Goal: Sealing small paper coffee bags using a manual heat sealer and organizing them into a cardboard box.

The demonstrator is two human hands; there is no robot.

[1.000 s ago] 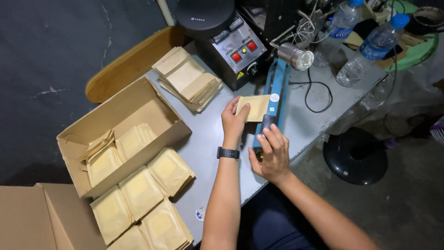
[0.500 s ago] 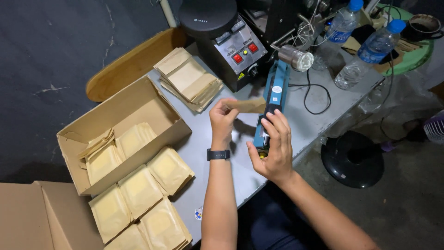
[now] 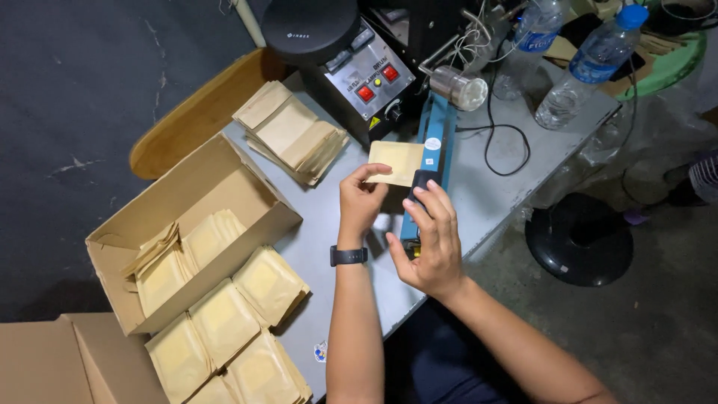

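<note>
The open cardboard box (image 3: 191,239) at the table's left edge holds tan paper pouches (image 3: 179,251) stacked loosely on edge. More filled pouches (image 3: 232,329) lie flat on the table (image 3: 329,247) in front of it, and a flat stack (image 3: 292,131) sits behind. The left hand (image 3: 360,202), a dark watch on its wrist, pinches one pouch (image 3: 396,161) by its near edge, laid against the blue sealer (image 3: 430,161). The right hand (image 3: 426,243) grips the sealer's black handle. The sealer's base is hidden beneath both hands.
</note>
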